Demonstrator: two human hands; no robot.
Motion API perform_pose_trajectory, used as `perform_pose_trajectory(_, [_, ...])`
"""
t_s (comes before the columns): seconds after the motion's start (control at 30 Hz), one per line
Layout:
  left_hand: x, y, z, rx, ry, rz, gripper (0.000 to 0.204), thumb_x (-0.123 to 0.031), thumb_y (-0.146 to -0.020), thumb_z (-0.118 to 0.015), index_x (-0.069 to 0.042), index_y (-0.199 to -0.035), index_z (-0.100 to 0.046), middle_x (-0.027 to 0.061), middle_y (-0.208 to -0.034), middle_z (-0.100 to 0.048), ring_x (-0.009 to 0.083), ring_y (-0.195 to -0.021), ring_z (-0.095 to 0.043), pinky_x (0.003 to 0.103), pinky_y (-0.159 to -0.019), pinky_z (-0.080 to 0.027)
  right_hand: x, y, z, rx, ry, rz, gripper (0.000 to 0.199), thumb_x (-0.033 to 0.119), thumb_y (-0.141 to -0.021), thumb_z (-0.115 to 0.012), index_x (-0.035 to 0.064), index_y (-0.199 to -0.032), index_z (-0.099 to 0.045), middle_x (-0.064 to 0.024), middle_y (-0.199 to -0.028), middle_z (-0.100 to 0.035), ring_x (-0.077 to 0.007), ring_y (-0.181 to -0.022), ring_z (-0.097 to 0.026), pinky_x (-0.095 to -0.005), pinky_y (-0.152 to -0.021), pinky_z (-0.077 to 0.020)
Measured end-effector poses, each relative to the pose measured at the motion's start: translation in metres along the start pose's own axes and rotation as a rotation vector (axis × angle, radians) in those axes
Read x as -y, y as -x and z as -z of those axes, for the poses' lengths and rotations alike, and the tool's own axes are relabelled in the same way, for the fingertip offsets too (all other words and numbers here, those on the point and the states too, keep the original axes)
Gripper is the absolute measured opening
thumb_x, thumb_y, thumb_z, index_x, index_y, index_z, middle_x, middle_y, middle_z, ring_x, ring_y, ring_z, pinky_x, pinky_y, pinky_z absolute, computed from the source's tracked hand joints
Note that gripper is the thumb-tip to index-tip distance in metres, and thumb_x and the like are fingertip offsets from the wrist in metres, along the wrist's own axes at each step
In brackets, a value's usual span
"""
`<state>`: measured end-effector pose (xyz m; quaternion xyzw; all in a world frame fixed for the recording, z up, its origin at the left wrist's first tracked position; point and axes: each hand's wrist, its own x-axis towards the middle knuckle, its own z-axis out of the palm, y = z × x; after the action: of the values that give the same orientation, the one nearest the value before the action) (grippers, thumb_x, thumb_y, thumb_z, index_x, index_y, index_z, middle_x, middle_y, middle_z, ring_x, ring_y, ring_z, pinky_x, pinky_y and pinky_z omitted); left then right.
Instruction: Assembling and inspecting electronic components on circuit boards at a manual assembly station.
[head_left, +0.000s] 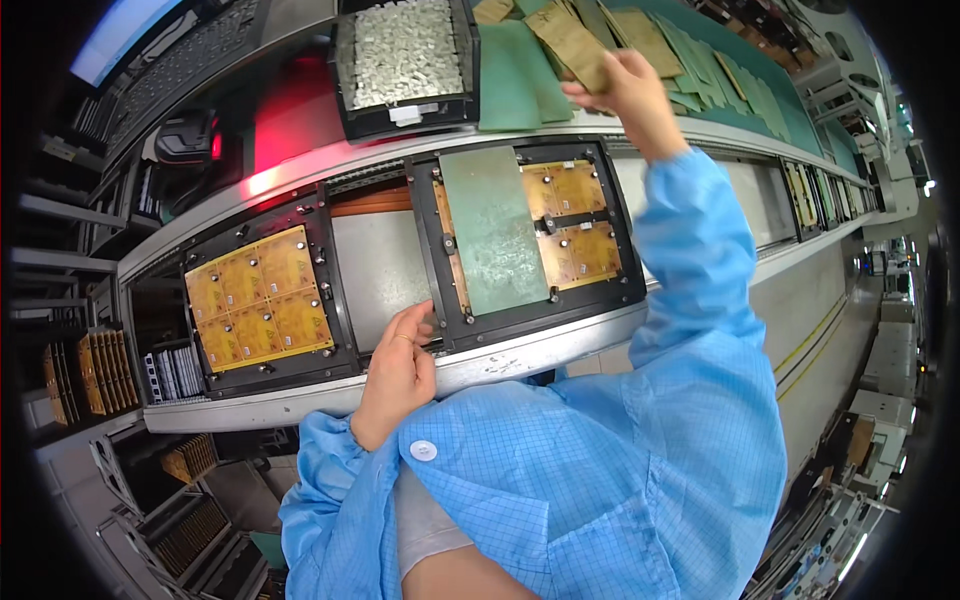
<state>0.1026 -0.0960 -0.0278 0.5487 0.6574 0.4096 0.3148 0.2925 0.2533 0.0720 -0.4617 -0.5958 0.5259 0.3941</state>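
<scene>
My right hand (632, 98) reaches to the far side of the line, its fingers closed on a thin tan flat sheet (572, 48) above a pile of similar sheets. My left hand (397, 372) is at the near left corner of a black fixture frame (455, 318), fingers extended and touching or close to its edge; nothing shows in it. Inside that frame, a green flat sheet (492, 230) covers the left and middle part. Yellow-orange circuit boards (585, 252) show to its right, held by small metal pins.
Left on the conveyor rail (290, 405) sits another black frame with a yellow-orange board panel (260, 300). Beyond the rail stand a black bin (405, 60) of small silvery parts, a scanner (190, 140) with red light, and green sheets (700, 75). Racks of boards (105, 368) stand at left.
</scene>
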Motion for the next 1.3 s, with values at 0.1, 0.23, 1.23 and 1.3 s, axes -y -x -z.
perform_pose_trajectory(0.1, [0.004,-0.006,-0.001,0.088,0.129,0.1,0.059,0.012,-0.077,-0.046,0.006,-0.135,-0.051,0.0199,-0.114,-0.06,0.0266,-0.096,-0.066,0.031,-0.076,-0.055,-0.012,0.072,0.044,0.124,-0.455,-0.08,0.041,0.023,-0.111,-0.037,-0.0058,-0.14,-0.039,-0.0301,-0.131,-0.056,-0.0278,-0.109,-0.065,-0.0336,-0.087,-0.0588])
perform_pose_trajectory(0.23, [-0.006,-0.015,-0.006,0.128,0.155,0.067,0.059,0.012,-0.076,-0.046,0.006,-0.135,-0.051,0.0189,-0.112,-0.06,0.0249,-0.095,-0.066,0.03,-0.074,-0.056,-0.053,0.155,0.083,0.225,-0.804,-0.16,0.053,0.032,-0.112,-0.033,-0.002,-0.151,-0.03,-0.0278,-0.139,-0.053,-0.0253,-0.103,-0.063,-0.0345,-0.091,-0.0563])
perform_pose_trajectory(1.23, [-0.056,-0.034,0.013,0.179,-0.017,-0.156,0.065,0.018,-0.069,-0.04,0.002,-0.129,-0.059,0.0179,-0.129,-0.061,0.0293,-0.109,-0.062,0.037,-0.096,-0.051,-0.062,0.193,-0.015,-0.169,0.894,0.595,0.039,0.007,-0.09,-0.061,0.0061,-0.129,-0.064,-0.0138,-0.133,-0.059,-0.0355,-0.124,-0.05,-0.0475,-0.104,-0.0344])
perform_pose_trajectory(1.3, [-0.108,-0.034,0.042,0.314,-0.277,-0.409,0.052,0.01,-0.072,-0.053,0.0,-0.122,-0.062,0.0162,-0.129,-0.062,0.0339,-0.116,-0.06,0.04,-0.09,-0.051,-0.042,0.195,-0.047,0.385,0.789,0.644,0.041,0.003,-0.088,-0.063,0.0055,-0.13,-0.065,-0.012,-0.126,-0.065,-0.0335,-0.116,-0.058,-0.0479,-0.109,-0.0341])
